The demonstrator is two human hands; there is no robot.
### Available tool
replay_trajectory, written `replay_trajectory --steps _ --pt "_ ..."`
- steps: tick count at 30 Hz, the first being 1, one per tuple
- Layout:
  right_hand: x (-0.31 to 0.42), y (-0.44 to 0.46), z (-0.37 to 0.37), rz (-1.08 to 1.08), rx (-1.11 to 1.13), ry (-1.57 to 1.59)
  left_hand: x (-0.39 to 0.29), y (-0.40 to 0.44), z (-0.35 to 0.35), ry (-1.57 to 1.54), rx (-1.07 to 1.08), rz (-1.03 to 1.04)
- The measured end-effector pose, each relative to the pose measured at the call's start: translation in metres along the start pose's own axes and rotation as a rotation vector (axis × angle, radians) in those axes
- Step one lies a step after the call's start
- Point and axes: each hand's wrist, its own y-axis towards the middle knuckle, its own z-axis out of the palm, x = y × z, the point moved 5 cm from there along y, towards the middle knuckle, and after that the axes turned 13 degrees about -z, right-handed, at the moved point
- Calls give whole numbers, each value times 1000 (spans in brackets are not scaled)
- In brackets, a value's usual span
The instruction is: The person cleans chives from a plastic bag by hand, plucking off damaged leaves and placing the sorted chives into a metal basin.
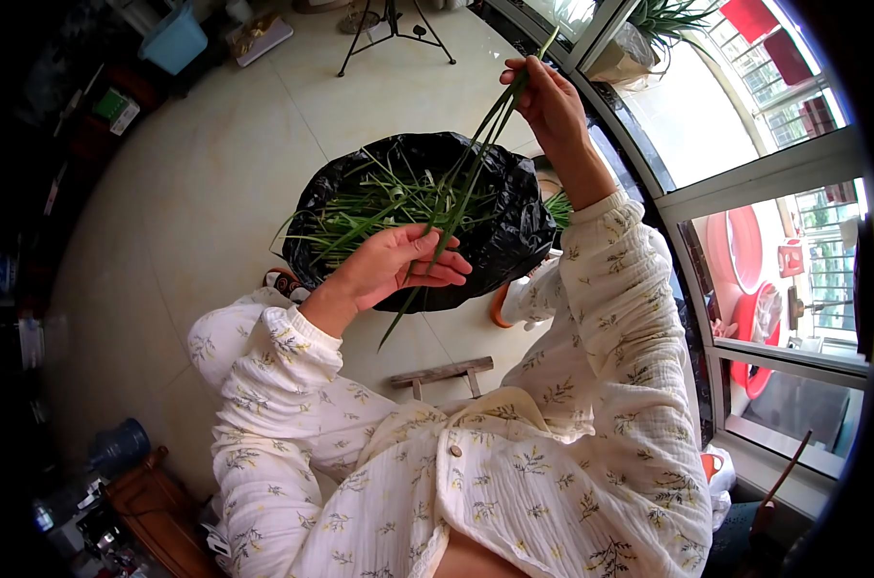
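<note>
My right hand (551, 101) is raised at the upper right, its fingers pinching a few long garlic chives (479, 154) near their pale end. The green leaves hang down and leftward from it. Lower down, my left hand (403, 265) has its palm turned up, with the leaves running between its thumb and loosely curved fingers. One leaf tip dangles below this hand. Beneath both hands is a black plastic bag (516, 217) with its mouth spread wide. A loose heap of garlic chives (360, 207) lies inside it, partly hidden by my left hand.
A low wooden stool (442, 373) stands on the tiled floor (235, 135) between my legs and the bag. More greens (558, 207) show at the bag's right. A black tripod stand (396, 39) is at the back. Glass window panels (745, 183) line the right side.
</note>
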Motion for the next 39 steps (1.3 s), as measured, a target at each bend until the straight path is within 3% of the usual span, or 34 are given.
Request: replay_trajectory --steps 2,14,23,29,32,35,38,39 --pt "0 0 -1 -2 -6 18 -3 -1 2 -92 25 -11" --pt "15 2 -4 -73 -30 32 -1 2 -12 12 -168 39" --pt "19 4 -19 -218 -203 102 -3 6 -45 -261 -353 345" --pt "24 7 -25 -245 -206 130 -2 9 -56 105 -608 231" --pt "24 7 -26 -252 -210 114 -2 10 -76 764 -751 372" --pt "27 8 -29 -271 -208 99 -27 -25 -45 1546 -1175 622" --pt "28 7 -31 -279 -214 93 -46 -36 -44 1093 -1051 686" --pt "28 7 -32 -278 -220 88 -52 -40 -39 1067 -1030 749"
